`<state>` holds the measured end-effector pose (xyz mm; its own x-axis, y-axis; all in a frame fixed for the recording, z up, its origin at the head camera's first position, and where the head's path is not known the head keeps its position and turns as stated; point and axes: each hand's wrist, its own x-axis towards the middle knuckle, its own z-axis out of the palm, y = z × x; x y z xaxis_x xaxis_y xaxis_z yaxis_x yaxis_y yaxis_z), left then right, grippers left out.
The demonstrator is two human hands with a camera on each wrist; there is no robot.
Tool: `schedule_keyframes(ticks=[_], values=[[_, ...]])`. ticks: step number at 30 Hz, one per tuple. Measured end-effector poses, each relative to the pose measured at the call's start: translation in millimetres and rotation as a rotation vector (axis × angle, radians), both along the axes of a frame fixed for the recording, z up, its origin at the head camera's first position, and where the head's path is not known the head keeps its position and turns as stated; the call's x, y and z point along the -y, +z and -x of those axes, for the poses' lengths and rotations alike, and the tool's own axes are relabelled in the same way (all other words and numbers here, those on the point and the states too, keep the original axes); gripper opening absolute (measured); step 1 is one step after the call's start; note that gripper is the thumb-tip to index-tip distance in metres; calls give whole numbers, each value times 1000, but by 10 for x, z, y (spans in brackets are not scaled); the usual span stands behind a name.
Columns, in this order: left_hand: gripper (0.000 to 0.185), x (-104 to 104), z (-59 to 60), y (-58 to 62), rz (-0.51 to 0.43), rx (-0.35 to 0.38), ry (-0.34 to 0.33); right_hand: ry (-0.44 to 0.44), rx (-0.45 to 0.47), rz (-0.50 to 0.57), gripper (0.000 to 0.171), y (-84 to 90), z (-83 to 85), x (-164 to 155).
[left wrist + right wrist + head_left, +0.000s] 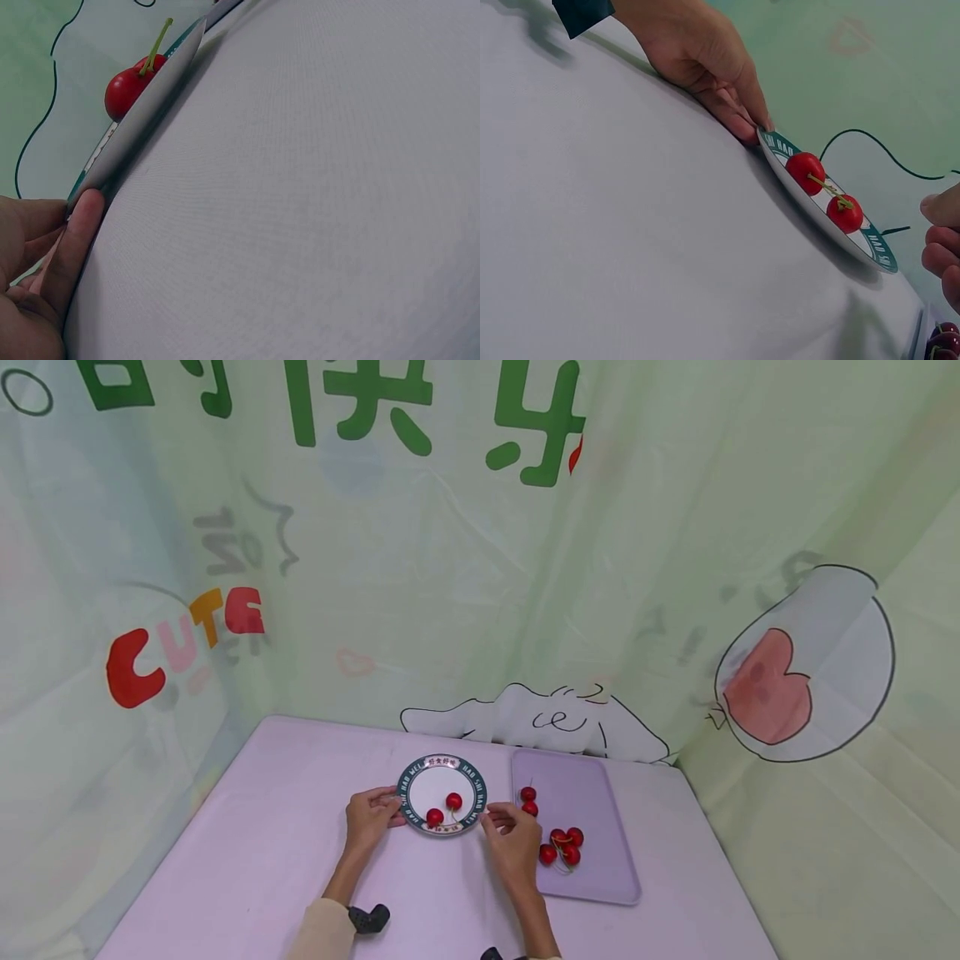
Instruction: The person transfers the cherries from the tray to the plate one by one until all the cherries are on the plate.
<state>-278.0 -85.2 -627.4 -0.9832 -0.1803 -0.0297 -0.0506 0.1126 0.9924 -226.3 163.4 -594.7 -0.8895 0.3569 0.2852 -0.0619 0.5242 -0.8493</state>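
Observation:
A white plate with a green lettered rim (406,783) lies on the pale purple table and holds two red cherries (435,817) (453,801). My left hand (370,818) touches the plate's left rim with its fingertips (739,112); one finger (75,240) lies against the rim's edge (150,105), beside a cherry (124,90). My right hand (513,843) hovers just right of the plate, fingers (941,240) loosely curled and holding nothing. The wrist view shows them a little apart from the rim (877,253), with both cherries (805,166) (845,214) on the plate.
A purple tray (581,789) lies right of the plate with several cherries (562,847), two more near its left edge (528,802). A green printed curtain (480,568) closes in the table at the back and sides. Bare tablecloth (262,835) lies to the left.

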Motion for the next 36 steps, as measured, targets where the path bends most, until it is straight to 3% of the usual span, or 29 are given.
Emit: schedule_keyframes(ticks=[7,36], values=[[31,-4,-8,1,5,10,2,-11,-38,-15,17,41,-40,-65],[30,-16,-1,17,2,3,9,-70,-42,-76,19,252,-146,-274]])
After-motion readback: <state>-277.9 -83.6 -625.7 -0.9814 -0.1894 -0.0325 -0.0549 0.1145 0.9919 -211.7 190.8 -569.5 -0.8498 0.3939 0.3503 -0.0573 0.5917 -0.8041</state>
